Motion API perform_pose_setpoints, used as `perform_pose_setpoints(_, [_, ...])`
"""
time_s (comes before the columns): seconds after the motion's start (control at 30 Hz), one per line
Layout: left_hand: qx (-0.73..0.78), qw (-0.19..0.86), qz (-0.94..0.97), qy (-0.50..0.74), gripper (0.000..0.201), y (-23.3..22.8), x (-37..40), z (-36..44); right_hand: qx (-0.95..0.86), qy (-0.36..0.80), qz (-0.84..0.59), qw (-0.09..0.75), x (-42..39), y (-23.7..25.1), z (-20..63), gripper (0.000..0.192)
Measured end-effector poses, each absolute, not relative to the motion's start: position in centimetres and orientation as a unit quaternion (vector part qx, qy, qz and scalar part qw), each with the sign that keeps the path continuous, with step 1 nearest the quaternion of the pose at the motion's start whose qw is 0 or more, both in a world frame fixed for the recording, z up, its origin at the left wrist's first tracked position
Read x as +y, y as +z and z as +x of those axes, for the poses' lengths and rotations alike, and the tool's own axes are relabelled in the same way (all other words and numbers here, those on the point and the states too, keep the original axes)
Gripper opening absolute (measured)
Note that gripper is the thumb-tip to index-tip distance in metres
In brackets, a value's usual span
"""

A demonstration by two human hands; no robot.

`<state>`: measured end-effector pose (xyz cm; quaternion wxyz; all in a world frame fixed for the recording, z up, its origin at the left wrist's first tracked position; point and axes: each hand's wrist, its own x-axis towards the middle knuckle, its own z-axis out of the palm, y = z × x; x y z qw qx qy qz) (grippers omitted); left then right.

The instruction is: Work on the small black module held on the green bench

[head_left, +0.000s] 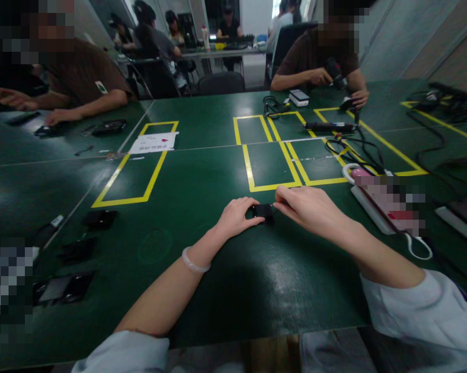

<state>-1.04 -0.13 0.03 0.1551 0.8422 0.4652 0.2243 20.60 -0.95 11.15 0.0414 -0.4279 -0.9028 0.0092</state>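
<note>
Green worktable marked with yellow tape outlines, co-workers sitting at 12 o'clock. Left hand and right hand pinching a small black part at centre, fingertips closing on its ends. Long axis lying 9-to-3; facing indiscernible. Risk, judging: thin fingertip hold slipping, part skidding across slick surface.

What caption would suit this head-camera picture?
Both hands, left and right, pinch a small black part on a green table.

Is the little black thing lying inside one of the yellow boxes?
No, the little black thing lies between both hands, outside the yellow boxes.
</note>
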Motion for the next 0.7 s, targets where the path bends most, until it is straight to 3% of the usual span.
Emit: perform_pose_setpoints(0.7, [0.463,0.154,0.844,0.222,0.039,0.19,-0.17,-1.03,-0.911,0.048,-0.404,0.062,-0.68,10.98,21.06,0.010])
